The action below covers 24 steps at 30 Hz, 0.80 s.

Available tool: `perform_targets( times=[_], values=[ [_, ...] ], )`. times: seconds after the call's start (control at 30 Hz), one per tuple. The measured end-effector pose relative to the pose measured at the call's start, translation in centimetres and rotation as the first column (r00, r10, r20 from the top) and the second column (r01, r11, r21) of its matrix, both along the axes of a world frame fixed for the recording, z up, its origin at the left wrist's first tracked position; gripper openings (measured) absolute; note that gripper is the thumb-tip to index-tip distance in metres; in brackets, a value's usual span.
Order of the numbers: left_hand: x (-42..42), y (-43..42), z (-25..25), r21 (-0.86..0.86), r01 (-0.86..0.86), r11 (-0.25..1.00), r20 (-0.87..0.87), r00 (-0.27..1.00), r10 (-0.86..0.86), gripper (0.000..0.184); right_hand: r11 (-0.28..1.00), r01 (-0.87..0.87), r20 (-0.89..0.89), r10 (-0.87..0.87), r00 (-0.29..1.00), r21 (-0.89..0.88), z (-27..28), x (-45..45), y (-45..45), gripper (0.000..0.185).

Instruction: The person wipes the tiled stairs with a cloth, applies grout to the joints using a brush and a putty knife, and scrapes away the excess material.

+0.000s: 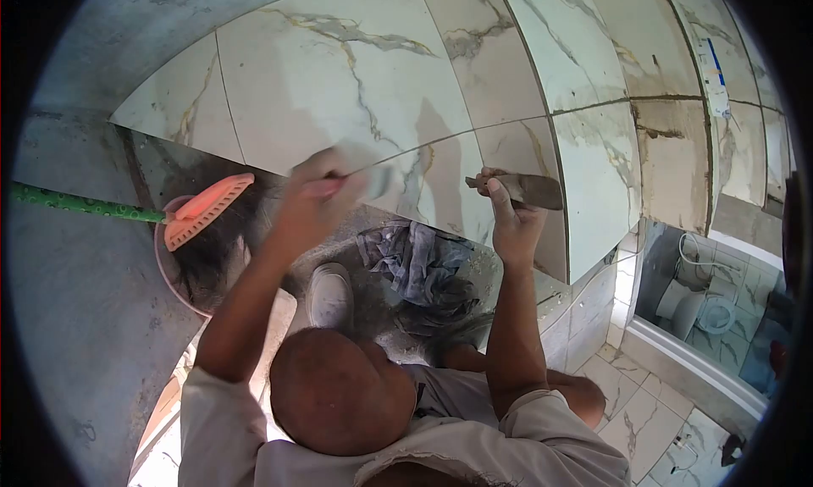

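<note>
My left hand [320, 195] is closed on a blurred tool [373, 182] with a reddish handle and a pale end, close to the lower edge of the marbled tiles [313, 89]. Further right, my right hand [515, 216] grips a flat, dusty grey-brown piece [535, 190] between thumb and fingers, over the tiles. What this piece is cannot be made out. Grey veins, yellowish lines and narrow joints mark the tiles.
A green-handled orange broom [207, 207] rests over a round basin [174, 271] at left. Crumpled cloths [419, 262] lie below the tiles, near my shoe [330, 296]. A toilet [716, 315] shows through an opening at lower right. A blue-and-white object [716, 72] lies at upper right.
</note>
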<state>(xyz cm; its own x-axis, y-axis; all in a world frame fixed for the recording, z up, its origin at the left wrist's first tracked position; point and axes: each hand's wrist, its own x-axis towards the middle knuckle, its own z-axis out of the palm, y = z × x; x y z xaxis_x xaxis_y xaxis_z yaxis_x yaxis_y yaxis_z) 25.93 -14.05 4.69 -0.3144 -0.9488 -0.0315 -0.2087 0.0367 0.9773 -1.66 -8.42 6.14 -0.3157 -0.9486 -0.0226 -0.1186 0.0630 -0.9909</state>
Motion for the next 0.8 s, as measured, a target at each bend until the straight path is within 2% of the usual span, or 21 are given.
perform_targets(
  times=[0.03,0.1,0.13,0.17,0.2,0.23,0.27,0.3,0.37,0.4,0.43,0.47,0.5,0.53,0.6,0.67,0.73,0.8],
  values=[
    [-2.4,-0.9,-1.1,-0.114,0.025,0.993,-0.108,0.993,-0.037,0.009,1.000,0.018,-0.046,-0.018,0.999,0.003,0.1,0.1,-0.1,0.019],
    [-6.6,-2.6,-4.0,-0.033,0.011,0.999,-0.381,0.924,-0.022,0.009,0.999,0.049,-0.100,-0.049,0.994,-0.002,0.2,0.3,-0.3,0.019],
    [-7.9,-3.3,-5.9,-0.039,0.018,0.999,-0.387,0.922,-0.032,0.009,0.990,0.138,-0.128,-0.139,0.982,-0.020,0.0,0.6,-0.6,0.018],
    [-9.0,-3.9,-7.8,-0.168,-0.016,0.986,-0.321,0.946,-0.039,0.009,0.973,0.226,-0.152,-0.229,0.961,-0.040,-0.2,1.0,-0.7,0.016],
    [-9.7,-4.6,-7.8,-0.301,-0.045,0.952,-0.254,0.967,-0.034,0.011,0.972,0.230,-0.154,-0.236,0.960,-0.052,-0.5,1.3,-1.0,0.016],
    [-9.5,-4.5,-8.0,-0.306,-0.044,0.951,-0.258,0.965,-0.039,0.011,0.967,0.244,-0.376,-0.253,0.891,-0.073,-1.2,1.4,-1.1,0.015],
    [-8.2,-3.9,-7.1,-0.349,-0.040,0.936,-0.157,0.987,-0.017,0.010,0.963,0.257,-0.577,-0.259,0.775,-0.087,-1.9,1.6,-0.9,0.014],
    [-6.6,-3.5,-5.9,-0.397,-0.029,0.917,-0.055,0.998,0.008,0.010,0.960,0.264,-0.576,-0.266,0.773,-0.090,-3.1,1.7,-1.1,0.014],
    [-2.8,-2.4,-3.2,-0.482,0.002,0.876,0.126,0.990,0.067,0.011,0.964,0.187,-0.746,-0.264,0.611,-0.189,-6.0,2.0,-2.1,0.012],
    [-0.9,-1.7,-1.9,-0.486,-0.007,0.874,0.235,0.962,0.139,0.010,0.961,0.198,-0.744,-0.273,0.609,-0.190,-7.3,2.3,-2.8,0.012],
    [1.0,-0.9,-1.0,-0.492,-0.018,0.870,0.340,0.916,0.211,0.009,0.934,0.238,-0.629,-0.356,0.692,-0.268,-8.5,2.8,-3.7,0.013],
    [2.8,-0.2,-0.5,-0.417,-0.065,0.907,0.318,0.924,0.213,0.009,0.899,0.282,-0.496,-0.423,0.758,-0.336,-9.7,3.0,-4.5,0.014],
    [4.2,0.6,-0.3,-0.336,-0.113,0.935,0.295,0.930,0.219,0.009,0.898,0.284,-0.496,-0.425,0.758,-0.335,-10.8,2.8,-5.1,0.014],
    [5.0,1.7,-0.5,-0.334,-0.112,0.936,0.296,0.930,0.217,0.009,0.900,0.312,-0.488,-0.428,0.761,-0.303,-11.8,2.6,-5.7,0.016],
    [6.2,3.4,-0.9,-0.036,-0.266,0.963,0.117,0.956,0.269,0.013,0.900,0.341,-0.480,-0.433,0.763,-0.271,-12.5,2.7,-6.7,0.017],
    [6.6,4.8,-0.8,-0.054,-0.222,0.974,0.128,0.965,0.227,0.013,0.837,0.319,-0.363,-0.494,0.790,-0.445,-12.6,2.9,-7.3,0.019],
    [6.7,5.9,-1.0,-0.076,-0.179,0.981,0.135,0.973,0.188,0.013,0.852,0.335,-0.395,-0.492,0.776,-0.402,-12.9,2.9,-7.7,0.018],
    [6.7,6.8,-1.8,0.061,-0.177,0.982,0.011,0.984,0.177,0.011,0.864,0.354,-0.430,-0.489,0.759,-0.358,-13.4,2.5,-8.1,0.018]
  ],
)
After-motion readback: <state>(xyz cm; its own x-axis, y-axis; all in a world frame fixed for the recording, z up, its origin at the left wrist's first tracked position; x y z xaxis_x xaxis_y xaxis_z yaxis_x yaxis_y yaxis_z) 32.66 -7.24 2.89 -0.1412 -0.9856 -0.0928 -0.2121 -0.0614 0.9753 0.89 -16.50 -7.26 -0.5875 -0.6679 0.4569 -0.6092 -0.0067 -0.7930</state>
